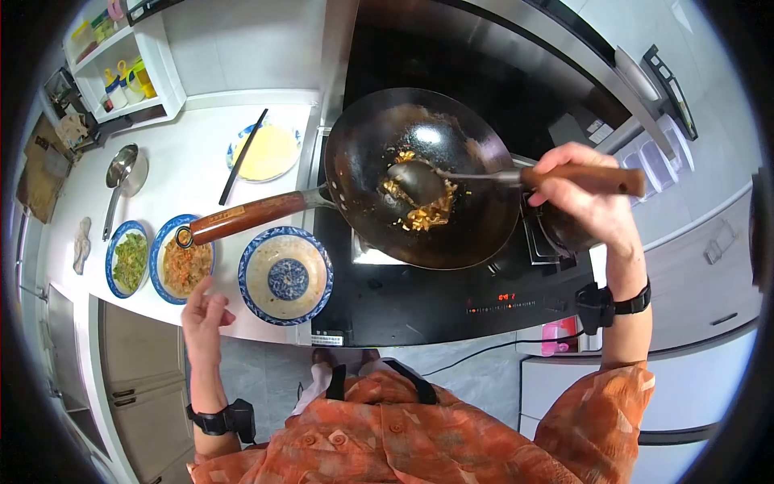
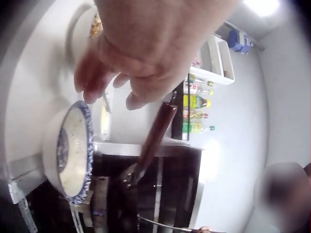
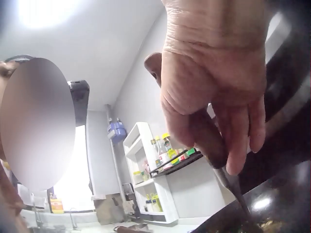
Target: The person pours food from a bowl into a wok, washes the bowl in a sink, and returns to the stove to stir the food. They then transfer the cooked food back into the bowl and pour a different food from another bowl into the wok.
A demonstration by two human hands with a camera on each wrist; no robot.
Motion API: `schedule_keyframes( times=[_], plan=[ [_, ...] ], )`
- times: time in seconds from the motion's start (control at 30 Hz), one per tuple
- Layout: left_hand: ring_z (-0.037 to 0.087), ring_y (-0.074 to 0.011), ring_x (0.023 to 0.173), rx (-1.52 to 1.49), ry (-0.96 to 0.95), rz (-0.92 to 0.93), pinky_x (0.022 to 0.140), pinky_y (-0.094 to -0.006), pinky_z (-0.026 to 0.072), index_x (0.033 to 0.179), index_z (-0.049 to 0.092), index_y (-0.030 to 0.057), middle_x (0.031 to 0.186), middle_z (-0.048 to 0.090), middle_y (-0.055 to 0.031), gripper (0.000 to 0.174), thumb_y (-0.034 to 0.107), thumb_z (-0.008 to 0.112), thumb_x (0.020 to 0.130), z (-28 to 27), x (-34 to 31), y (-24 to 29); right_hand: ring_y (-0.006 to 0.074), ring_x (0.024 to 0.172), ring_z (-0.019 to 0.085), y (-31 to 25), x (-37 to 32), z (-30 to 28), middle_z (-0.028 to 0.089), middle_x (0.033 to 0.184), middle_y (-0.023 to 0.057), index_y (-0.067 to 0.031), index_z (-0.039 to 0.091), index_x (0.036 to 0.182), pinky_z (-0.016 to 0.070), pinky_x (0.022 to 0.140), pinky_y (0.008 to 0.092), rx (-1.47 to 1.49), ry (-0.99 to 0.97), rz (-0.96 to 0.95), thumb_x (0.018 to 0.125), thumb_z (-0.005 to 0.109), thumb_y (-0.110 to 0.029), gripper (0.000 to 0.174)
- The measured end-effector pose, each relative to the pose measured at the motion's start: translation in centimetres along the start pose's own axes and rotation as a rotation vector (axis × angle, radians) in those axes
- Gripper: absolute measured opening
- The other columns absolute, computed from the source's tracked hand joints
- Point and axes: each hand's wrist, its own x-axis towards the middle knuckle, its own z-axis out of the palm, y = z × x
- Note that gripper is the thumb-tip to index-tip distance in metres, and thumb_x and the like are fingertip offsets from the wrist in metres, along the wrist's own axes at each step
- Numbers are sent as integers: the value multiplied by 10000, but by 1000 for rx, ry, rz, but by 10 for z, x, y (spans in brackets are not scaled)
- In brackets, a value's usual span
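A black wok (image 1: 423, 173) sits on the dark cooktop (image 1: 419, 302), holding a small heap of stir-fried food (image 1: 423, 208). My right hand (image 1: 580, 198) grips the wooden handle of a metal ladle (image 1: 415, 181), whose bowl rests in the food; the right wrist view shows the fingers (image 3: 233, 131) curled round that handle. My left hand (image 1: 201, 315) hovers relaxed and holding nothing at the counter's front edge, just below a plate of orange shreds (image 1: 185, 262) and beside an emptied blue-rimmed bowl (image 1: 285, 276). The wok's wooden handle (image 1: 246, 216) points toward it.
On the white counter (image 1: 185, 165) lie a plate of chopped greens (image 1: 129, 260), a yellow-smeared plate (image 1: 266, 151) with black chopsticks (image 1: 242, 157) across it, and a steel ladle in a cup (image 1: 122, 173). A shelf of bottles (image 1: 121, 77) stands at the back left.
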Motion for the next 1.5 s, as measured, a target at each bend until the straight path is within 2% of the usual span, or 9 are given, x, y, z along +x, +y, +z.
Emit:
schedule_keyframes(
  times=[0.07, 0.27, 0.4, 0.63, 0.87, 0.97, 1.2, 1.37, 1.5],
  plan=[
    [525, -81, 563, -55, 23, 33, 517, -197, 435, 1202, 473, -7, 752, 567, -33, 406, 161, 579, 848, -4, 0, 18, 150, 677, 613, 5, -1, -13, 629, 830, 92, -14, 597, 874, 508, 621, 251, 28, 139, 3, 762, 645, -130, 168],
    [523, -80, 590, -177, 38, 158, 551, -203, 436, 1214, 479, 25, 790, 585, -37, 446, 242, 596, 843, 3, 17, 46, 140, 642, 600, 34, 5, -20, 616, 809, 76, -5, 578, 897, 504, 609, 244, -2, 283, 32, 791, 619, -133, 171],
    [522, -74, 587, -224, 3, 181, 552, -198, 430, 1187, 514, 44, 786, 585, -32, 393, 243, 582, 855, 13, 25, 54, 156, 643, 610, 38, -4, -14, 618, 811, 97, -5, 576, 897, 502, 624, 244, 164, 234, 11, 792, 626, -117, 161],
    [528, -63, 573, -276, 43, 175, 520, -192, 435, 1137, 551, 83, 770, 597, -33, 255, 176, 497, 905, 19, 36, 51, 149, 688, 619, 23, -19, 0, 619, 843, 94, 8, 573, 905, 496, 649, 241, 122, 155, -68, 787, 633, -87, 163],
    [509, -58, 572, -337, 98, 146, 513, -172, 405, 1079, 566, 55, 771, 580, -29, 221, 170, 516, 897, 21, 48, 54, 122, 754, 610, 39, 0, -5, 621, 880, 70, -9, 583, 926, 480, 710, 234, -7, 263, -23, 799, 614, -55, 139],
    [500, -56, 560, -354, 59, 172, 513, -177, 412, 1062, 569, 47, 755, 575, -26, 208, 164, 510, 900, 21, 56, 56, 102, 834, 581, 61, 17, 10, 616, 900, 29, -34, 595, 938, 460, 751, 214, -38, 201, -141, 798, 622, -57, 144],
    [495, -55, 547, -334, 64, 169, 505, -180, 414, 1040, 575, 35, 733, 579, -29, 201, 165, 506, 903, 23, 67, 62, 99, 823, 577, 32, 8, 8, 618, 882, 38, -17, 604, 921, 467, 746, 223, 10, -100, -106, 789, 634, -65, 143],
    [497, -57, 536, -348, 111, 151, 499, -182, 411, 1038, 579, 31, 733, 585, -34, 212, 179, 513, 902, 26, 72, 67, 117, 871, 582, 57, 16, 18, 618, 921, 56, -28, 585, 959, 464, 787, 229, 91, 113, -163, 795, 628, -32, 169],
    [501, -53, 523, -358, 85, 176, 495, -174, 418, 1053, 583, 38, 731, 594, -32, 222, 185, 522, 898, 24, 80, 64, 194, 910, 605, 66, 9, 28, 615, 963, 105, -23, 577, 974, 465, 812, 280, 240, 63, -159, 790, 644, -71, 202]
  ],
)
